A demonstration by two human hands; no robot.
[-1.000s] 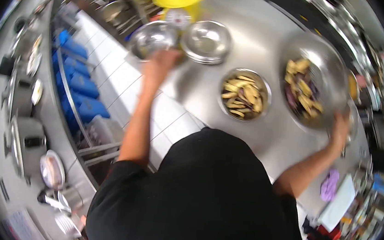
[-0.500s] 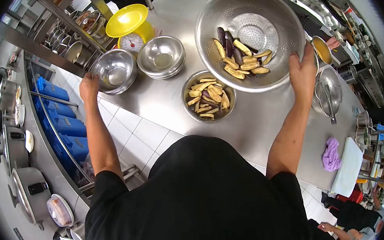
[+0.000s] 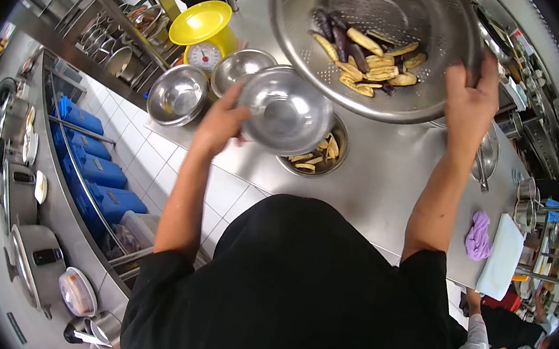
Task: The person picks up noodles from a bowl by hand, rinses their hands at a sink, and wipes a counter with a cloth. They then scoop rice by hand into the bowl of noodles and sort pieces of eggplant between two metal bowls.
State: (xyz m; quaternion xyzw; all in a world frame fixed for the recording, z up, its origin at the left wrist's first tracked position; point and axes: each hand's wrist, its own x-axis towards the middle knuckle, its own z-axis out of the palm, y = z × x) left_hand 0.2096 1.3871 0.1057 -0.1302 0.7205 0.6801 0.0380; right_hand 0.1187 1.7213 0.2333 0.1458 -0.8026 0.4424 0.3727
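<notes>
My left hand grips the rim of a shiny metal bowl, raised in front of me and blurred at its edge. Beneath it stands another metal bowl holding eggplant strips, partly covered from view. My right hand clasps the right rim of a large perforated colander, which is tilted toward me. Fried-looking eggplant pieces, some showing dark purple skin, are gathered in its lower part. Left of the raised bowl are a stack of metal bowls and a further metal bowl.
A yellow scale with a dial stands behind the bowls. On the steel table to the right lie a purple cloth and a white board. Blue bins stand at left. Other people work at lower right and upper left.
My left hand has lifted a bowl off the left stack and carried it right, over the eggplant bowl. The colander in my right hand has shifted up and slightly right.
</notes>
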